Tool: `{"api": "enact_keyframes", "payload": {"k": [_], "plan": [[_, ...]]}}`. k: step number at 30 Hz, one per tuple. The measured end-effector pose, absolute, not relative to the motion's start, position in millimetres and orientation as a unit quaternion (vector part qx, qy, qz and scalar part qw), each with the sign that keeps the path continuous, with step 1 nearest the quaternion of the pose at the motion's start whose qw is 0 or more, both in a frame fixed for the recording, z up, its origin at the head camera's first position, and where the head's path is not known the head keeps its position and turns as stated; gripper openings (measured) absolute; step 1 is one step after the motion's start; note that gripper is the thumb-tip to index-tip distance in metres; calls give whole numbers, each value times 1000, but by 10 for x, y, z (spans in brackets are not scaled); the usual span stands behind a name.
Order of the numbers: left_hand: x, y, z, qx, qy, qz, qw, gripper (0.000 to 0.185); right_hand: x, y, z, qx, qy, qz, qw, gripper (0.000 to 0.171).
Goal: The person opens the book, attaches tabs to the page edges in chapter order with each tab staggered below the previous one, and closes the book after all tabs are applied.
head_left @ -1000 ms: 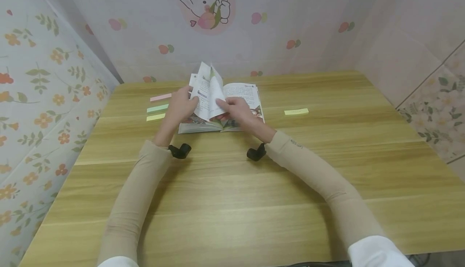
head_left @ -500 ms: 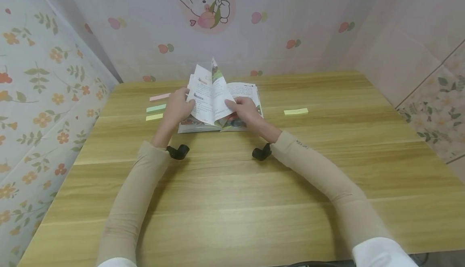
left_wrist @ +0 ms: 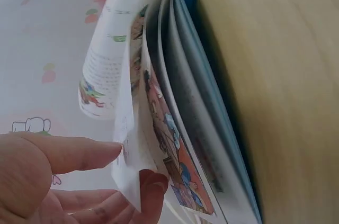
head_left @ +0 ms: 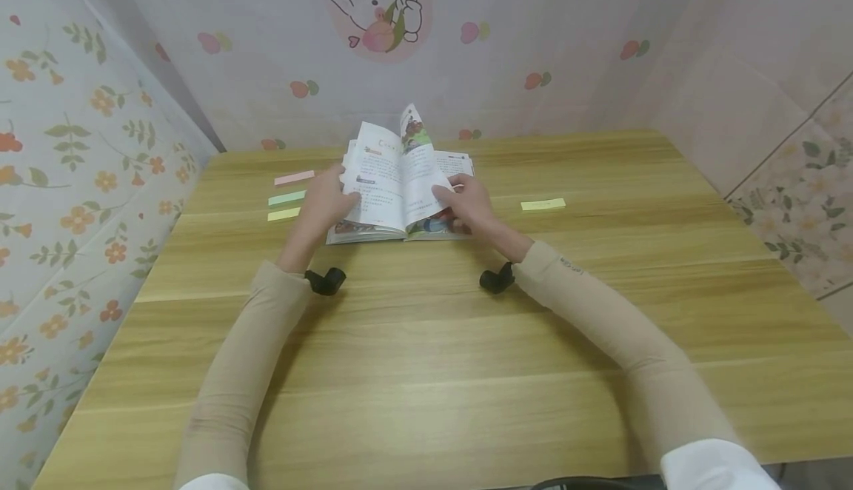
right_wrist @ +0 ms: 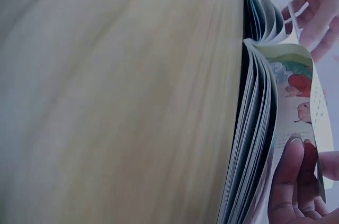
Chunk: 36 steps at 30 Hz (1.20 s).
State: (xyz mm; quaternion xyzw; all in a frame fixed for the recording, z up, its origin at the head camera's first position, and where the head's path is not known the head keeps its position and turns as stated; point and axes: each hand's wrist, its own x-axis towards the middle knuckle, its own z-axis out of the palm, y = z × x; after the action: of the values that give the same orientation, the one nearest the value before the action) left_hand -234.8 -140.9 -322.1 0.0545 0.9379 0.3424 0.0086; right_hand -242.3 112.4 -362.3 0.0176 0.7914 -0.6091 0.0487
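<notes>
An open illustrated book (head_left: 383,172) lies near the far side of the table, some of its pages lifted. My left hand (head_left: 325,197) pinches the outer edge of the left-hand pages between thumb and fingers; in the left wrist view the thumb (left_wrist: 90,155) presses a white page (left_wrist: 127,144) from one side with fingers behind it. My right hand (head_left: 469,201) pinches the lower outer corner of a raised page (head_left: 421,172) on the right. In the right wrist view the fingers (right_wrist: 288,171) lie against that page's picture side, with more pages stacked below.
Left of the book lie a pink strip (head_left: 294,178), a green strip (head_left: 286,198) and a yellow strip (head_left: 283,215) of paper. A second yellow strip (head_left: 543,205) with faint writing lies to the right on the wooden table (head_left: 413,357). A printed curtain (head_left: 566,16) hangs behind.
My right hand has moved right, drawing the raised page across so the spread opens wider. My left hand stays almost in place, holding the left pages.
</notes>
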Motion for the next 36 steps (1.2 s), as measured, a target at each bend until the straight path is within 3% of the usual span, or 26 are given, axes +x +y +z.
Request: {"api": "enact_keyframes", "payload": {"k": [15,29,36], "plan": [[-2345,-1343,-3326,58,956,287,13,54,-2395,1337,-3488,-2,853,-520,41,40],[-2310,-1326,-3371,32,968,240,65,87,-2344,1489,-3557,-34,884,-464,57,52],[-2325,-1327,-3385,49,974,205,80,81,-2304,1547,-3570,-77,883,-460,59,50]]}}
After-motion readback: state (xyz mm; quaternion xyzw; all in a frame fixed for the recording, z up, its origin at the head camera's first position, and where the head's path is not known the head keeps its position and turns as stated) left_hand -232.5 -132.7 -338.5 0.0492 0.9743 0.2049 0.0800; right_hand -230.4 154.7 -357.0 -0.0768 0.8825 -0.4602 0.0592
